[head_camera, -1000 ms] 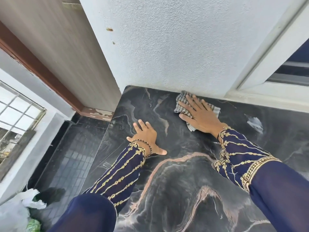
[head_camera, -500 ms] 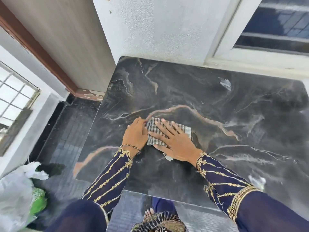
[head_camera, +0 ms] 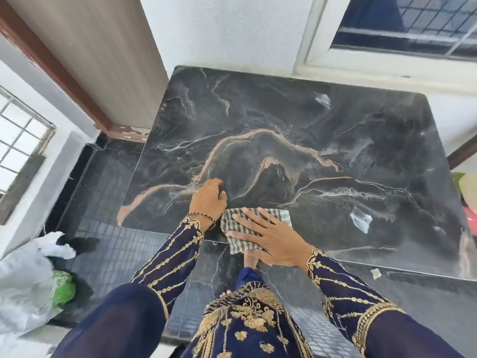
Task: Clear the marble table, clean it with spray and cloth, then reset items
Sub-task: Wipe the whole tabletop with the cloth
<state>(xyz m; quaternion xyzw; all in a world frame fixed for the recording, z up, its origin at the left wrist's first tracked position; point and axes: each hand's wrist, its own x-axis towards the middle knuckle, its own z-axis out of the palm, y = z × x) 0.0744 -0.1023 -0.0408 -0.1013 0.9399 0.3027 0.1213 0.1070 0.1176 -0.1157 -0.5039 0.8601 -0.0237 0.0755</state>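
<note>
You are working through the wiping step on the marble table (head_camera: 284,112); the resetting is not yet begun, and no spray bottle is showing. Your right hand (head_camera: 268,239) is pressing flat on the checked cloth (head_camera: 281,217), fingers straight and spread, not pinching it. The cloth is lying at the near edge of the tabletop, left of its middle, with one corner hanging over that edge. Your left hand (head_camera: 209,200) is resting on the stone just beside the cloth, toward the near left corner. Its fingers are bending loosely down and holding nothing that shows, so it is probably bracing you.

Two pale patches are showing, one (head_camera: 322,99) near the far edge and one (head_camera: 361,222) toward the near right corner. Whether they are wet spray or reflections, I cannot tell. The next pass is likely calling for a flat sweep rightward along the near edge, with the hanging corner gathered back under your palm so it is not slipping off.

On the floor beyond the left edge, a pale plastic bag (head_camera: 25,275) is holding something green (head_camera: 63,288); its other contents are hidden. Beyond the right edge, cream and red shapes (head_camera: 469,187) are cut off, and I cannot tell what they are.
</note>
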